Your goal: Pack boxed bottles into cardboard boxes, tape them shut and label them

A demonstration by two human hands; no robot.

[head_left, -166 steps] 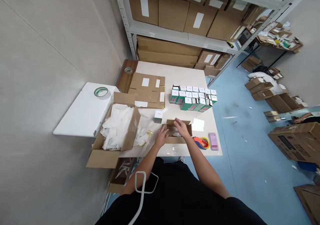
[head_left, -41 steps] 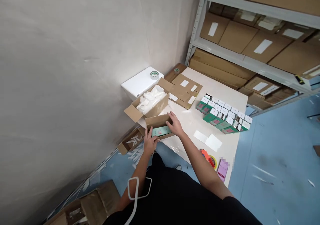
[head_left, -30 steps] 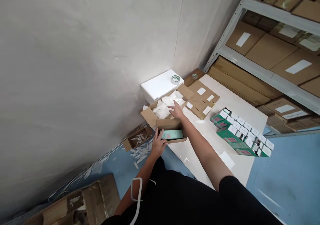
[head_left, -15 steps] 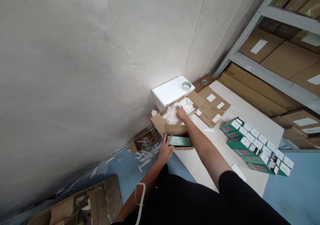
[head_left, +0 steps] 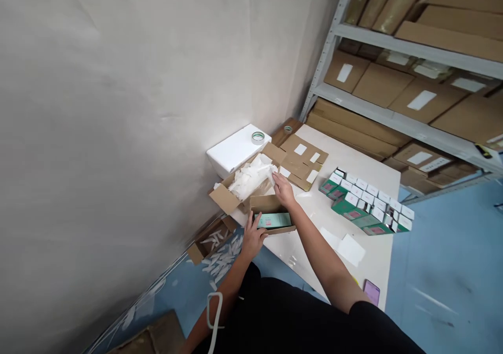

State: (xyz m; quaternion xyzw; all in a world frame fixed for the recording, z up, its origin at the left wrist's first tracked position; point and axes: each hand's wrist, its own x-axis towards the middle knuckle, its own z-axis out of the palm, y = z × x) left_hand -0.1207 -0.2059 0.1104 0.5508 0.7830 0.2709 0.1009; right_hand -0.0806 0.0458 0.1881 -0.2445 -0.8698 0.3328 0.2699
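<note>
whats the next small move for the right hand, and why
Probably bring the white packing that the right hand seems to pinch over the small carton: it's open just below, with the left hand against it and a green box inside.

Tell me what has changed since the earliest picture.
The small carton has moved left along the table to the filler box, and a pale-green box now shows inside. The right hand has let go of the carton and appears to pinch a white piece. The left hand stays on the carton's left end; the green-and-white rows look unchanged.
</note>
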